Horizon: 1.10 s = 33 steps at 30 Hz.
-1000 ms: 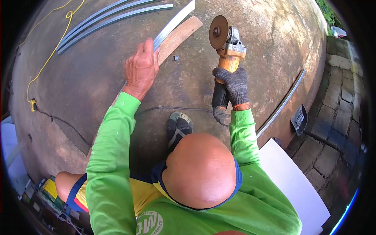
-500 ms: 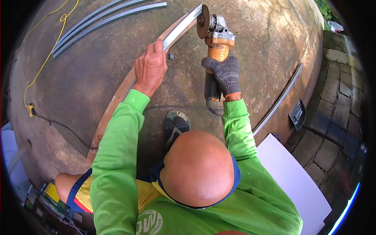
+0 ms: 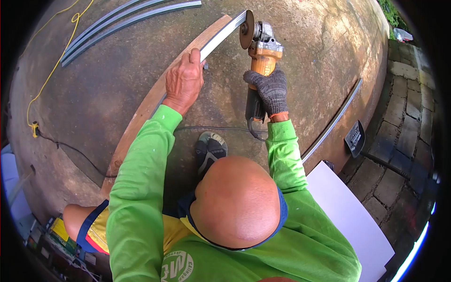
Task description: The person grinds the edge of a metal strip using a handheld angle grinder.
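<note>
My bare left hand (image 3: 184, 81) is closed around a shiny metal channel (image 3: 220, 42), which lies along a long wooden plank (image 3: 136, 127). In my right hand (image 3: 271, 89), covered by a grey knit glove with an orange cuff, is the yellow and black body of an angle grinder (image 3: 264, 52). The grinder's brown cutting disc (image 3: 246, 30) stands upright right at the far end of the channel. A small grey metal offcut (image 3: 206, 66) lies on the floor beside my left hand.
Several long metal channels (image 3: 136, 19) lie at the upper left, near a yellow extension cord (image 3: 49, 77). The grinder's dark cable (image 3: 211, 128) crosses the floor by my shoe (image 3: 210, 149). To the right are another channel (image 3: 336, 117), a dustpan (image 3: 355, 139) and a white panel (image 3: 347, 214).
The channel's far end has shifted slightly down and right, baring more of the plank's tip. The grinder has moved a little the same way. Both hands keep their hold.
</note>
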Tool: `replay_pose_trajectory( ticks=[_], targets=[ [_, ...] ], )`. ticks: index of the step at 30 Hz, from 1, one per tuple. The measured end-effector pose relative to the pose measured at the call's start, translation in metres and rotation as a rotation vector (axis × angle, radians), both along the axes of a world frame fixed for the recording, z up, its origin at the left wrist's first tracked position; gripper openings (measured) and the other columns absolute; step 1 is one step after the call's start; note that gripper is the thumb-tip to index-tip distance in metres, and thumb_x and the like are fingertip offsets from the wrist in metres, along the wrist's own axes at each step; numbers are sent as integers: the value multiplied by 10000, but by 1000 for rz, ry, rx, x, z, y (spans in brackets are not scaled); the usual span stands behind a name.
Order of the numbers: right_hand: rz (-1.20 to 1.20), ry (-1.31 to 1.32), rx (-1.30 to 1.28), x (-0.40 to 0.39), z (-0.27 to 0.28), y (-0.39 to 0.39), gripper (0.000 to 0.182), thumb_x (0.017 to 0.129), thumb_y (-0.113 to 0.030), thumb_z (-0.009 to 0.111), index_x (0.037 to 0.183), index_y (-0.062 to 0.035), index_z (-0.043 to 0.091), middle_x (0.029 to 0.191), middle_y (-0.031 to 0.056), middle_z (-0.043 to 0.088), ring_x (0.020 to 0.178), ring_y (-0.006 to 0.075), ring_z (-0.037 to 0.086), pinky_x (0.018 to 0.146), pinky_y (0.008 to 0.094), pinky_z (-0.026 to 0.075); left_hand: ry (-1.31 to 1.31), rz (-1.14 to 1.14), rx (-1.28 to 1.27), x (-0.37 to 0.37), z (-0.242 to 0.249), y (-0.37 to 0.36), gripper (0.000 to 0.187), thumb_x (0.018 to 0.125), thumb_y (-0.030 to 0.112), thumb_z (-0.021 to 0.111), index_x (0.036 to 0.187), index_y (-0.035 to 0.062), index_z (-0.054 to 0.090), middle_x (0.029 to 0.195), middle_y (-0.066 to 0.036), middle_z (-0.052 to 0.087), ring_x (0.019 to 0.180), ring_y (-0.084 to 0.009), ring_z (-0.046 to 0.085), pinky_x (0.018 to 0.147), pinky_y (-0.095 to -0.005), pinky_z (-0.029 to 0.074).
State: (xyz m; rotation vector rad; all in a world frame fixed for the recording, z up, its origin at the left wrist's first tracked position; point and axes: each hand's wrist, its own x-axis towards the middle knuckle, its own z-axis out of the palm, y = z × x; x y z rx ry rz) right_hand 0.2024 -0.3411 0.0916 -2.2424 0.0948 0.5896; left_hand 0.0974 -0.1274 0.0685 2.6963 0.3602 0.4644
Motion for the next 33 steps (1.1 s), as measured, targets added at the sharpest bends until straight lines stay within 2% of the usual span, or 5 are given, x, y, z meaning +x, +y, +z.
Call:
replay_pose_trajectory(
  ticks=[21, 24, 27, 30, 33],
  targets=[
    [-10, -1, -35, 0, -11, -4, 632, 637, -338, 907, 1095, 13, 651, 897, 132, 726, 761, 248, 722, 716, 388, 596, 28, -7, -14, 1, -13, -4, 221, 961, 198, 667, 1052, 53, 527, 847, -169, 639, 715, -373, 698, 598, -472, 554],
    [-35, -83, 35, -5, -13, -2, 476, 667, -280, 884, 982, 4, 668, 796, 104, 706, 658, 223, 702, 630, 360, 585, 28, -9, -20, 2, -13, -3, 221, 960, 195, 668, 1055, 51, 529, 846, -170, 640, 719, -372, 699, 604, -471, 556],
    [-33, -87, 2, -6, -12, -1, 471, 667, -275, 886, 977, 6, 670, 800, 103, 706, 663, 222, 702, 631, 359, 585, 31, -7, -23, 2, -15, -3, 222, 959, 192, 668, 1059, 49, 530, 845, -171, 640, 724, -375, 699, 606, -471, 556],
    [-30, 13, -5, -4, -12, -3, 643, 642, -327, 903, 1124, 7, 637, 936, 133, 722, 787, 245, 718, 732, 386, 593, 38, -13, -40, 2, -16, -4, 222, 959, 187, 667, 1063, 46, 530, 844, -175, 640, 724, -379, 697, 606, -475, 554],
    [-46, 32, 7, -4, -10, -1, 649, 642, -326, 904, 1128, 8, 634, 934, 132, 721, 787, 249, 719, 737, 389, 593, 35, -21, -51, 2, -18, -3, 220, 959, 181, 666, 1062, 43, 531, 845, -178, 640, 717, -381, 692, 603, -478, 548]
  ],
)
